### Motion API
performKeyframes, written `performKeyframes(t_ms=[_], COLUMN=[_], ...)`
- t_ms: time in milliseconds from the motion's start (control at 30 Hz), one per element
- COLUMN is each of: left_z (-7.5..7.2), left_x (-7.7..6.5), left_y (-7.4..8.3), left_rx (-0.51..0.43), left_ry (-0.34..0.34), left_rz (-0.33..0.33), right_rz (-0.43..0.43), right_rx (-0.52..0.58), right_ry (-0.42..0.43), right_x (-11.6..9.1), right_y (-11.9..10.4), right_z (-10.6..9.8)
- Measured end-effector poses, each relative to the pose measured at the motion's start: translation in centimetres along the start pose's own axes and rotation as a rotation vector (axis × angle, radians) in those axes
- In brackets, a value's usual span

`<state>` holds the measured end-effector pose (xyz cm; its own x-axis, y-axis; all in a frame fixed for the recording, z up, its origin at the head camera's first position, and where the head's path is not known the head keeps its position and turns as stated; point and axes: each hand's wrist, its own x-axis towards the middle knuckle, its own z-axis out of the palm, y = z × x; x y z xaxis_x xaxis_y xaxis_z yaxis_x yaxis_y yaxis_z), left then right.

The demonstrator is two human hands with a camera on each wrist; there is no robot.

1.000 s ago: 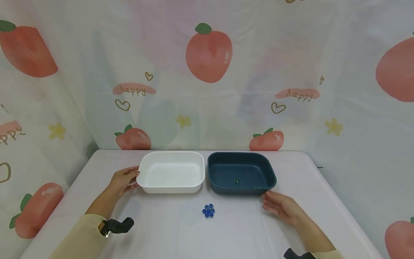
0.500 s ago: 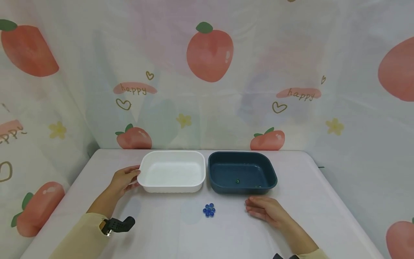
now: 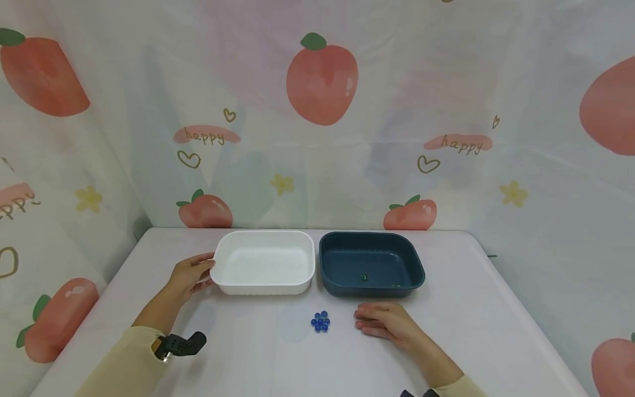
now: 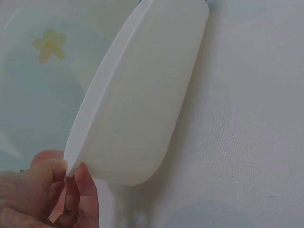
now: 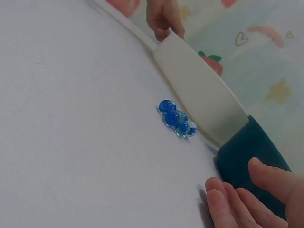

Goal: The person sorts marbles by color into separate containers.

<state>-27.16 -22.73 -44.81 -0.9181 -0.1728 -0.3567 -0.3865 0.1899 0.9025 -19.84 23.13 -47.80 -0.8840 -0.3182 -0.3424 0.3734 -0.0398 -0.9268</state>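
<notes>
My left hand (image 3: 190,277) pinches the left rim of a white rectangular basin (image 3: 263,289), thumb on one side and fingers on the other, as the left wrist view shows. My right hand (image 3: 387,322) holds nothing; its fingers are loosely extended, thumb apart, close in front of a dark blue basin (image 3: 369,289). To the left of the right fingertips, several blue glass marbles (image 3: 320,322) lie in a tight cluster on the table. In the right wrist view the marbles (image 5: 175,118) look clear with blue inside. A small green piece (image 3: 364,277) lies inside the dark basin.
The two basins stand side by side near the back of a table (image 3: 278,364) with a white cover. Behind it hangs a curtain (image 3: 322,165) printed with peaches, hearts and flowers. A second greenish bit (image 3: 396,285) shows by the dark basin's front inner wall.
My right hand has moved left from the dark basin's front right corner, along its front, toward the marbles. The left hand keeps its hold on the white basin, and the marbles have stayed put.
</notes>
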Motion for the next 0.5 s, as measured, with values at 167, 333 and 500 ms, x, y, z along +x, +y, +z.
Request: performKeyframes(t_ms=[167,333,500], left_z=[0.0,0.0,0.0], left_x=[0.0,0.1,-0.1], left_y=[0.0,-0.1,0.0], left_rx=[0.007,0.007,0.007], left_ry=[0.001,0.003,0.006], left_rz=[-0.002,0.000,-0.007], right_rz=[0.003,0.010,0.004], right_rx=[-0.039,-0.108,-0.153], right_ry=[0.018,0.069,0.084], right_x=[0.5,0.8,1.0], right_y=[0.1,0.2,0.1], right_z=[1.3,2.6,3.6])
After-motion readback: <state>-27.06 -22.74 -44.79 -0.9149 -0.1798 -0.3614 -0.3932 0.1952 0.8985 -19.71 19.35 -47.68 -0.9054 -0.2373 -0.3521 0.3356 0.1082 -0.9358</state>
